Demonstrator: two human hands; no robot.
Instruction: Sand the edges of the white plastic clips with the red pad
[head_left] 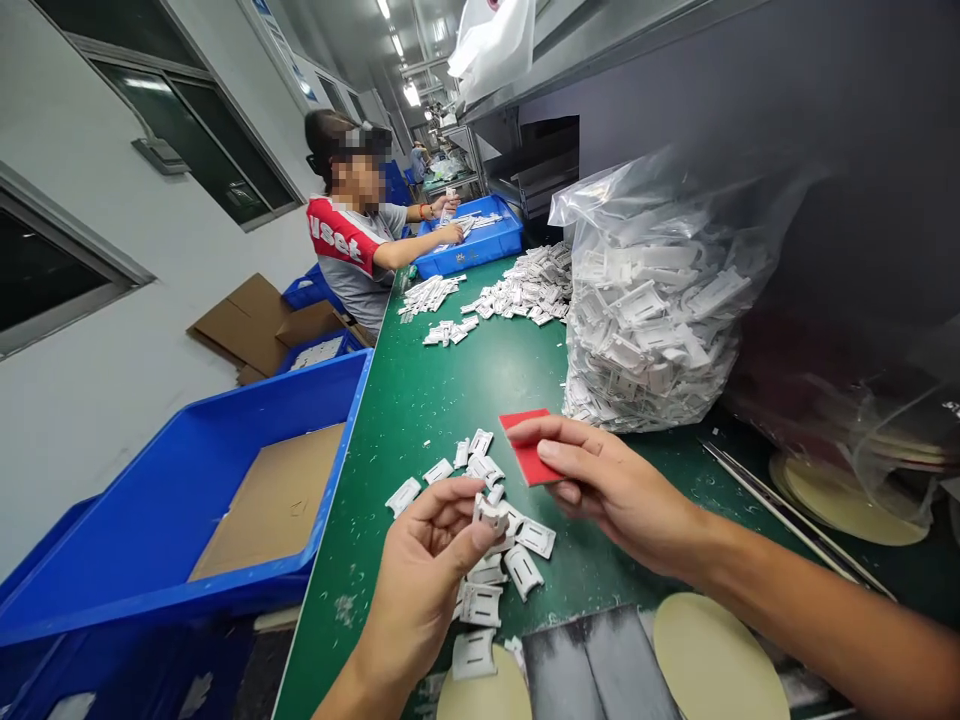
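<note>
Between the thumb and fingers of my left hand (427, 570) is a small white plastic part (490, 514), held above the table. My right hand (607, 480) pinches a flat red pad (531, 447) with a pale edge, which looks like a sanding pad. The pad is close to the plastic part but apart from it. Several similar white parts, curved and slotted, lie loose under and around my left hand, one of them (523, 571) just to its right.
A clear bag (652, 330) full of white parts stands at right. Yellowish discs (716, 660) and a dark grey panel (600, 665) lie in front. Left of the green table (405, 400) is a blue bin (187, 430) with cardboard inside. A co-worker (352, 240) handles parts over a blue tray (480, 245).
</note>
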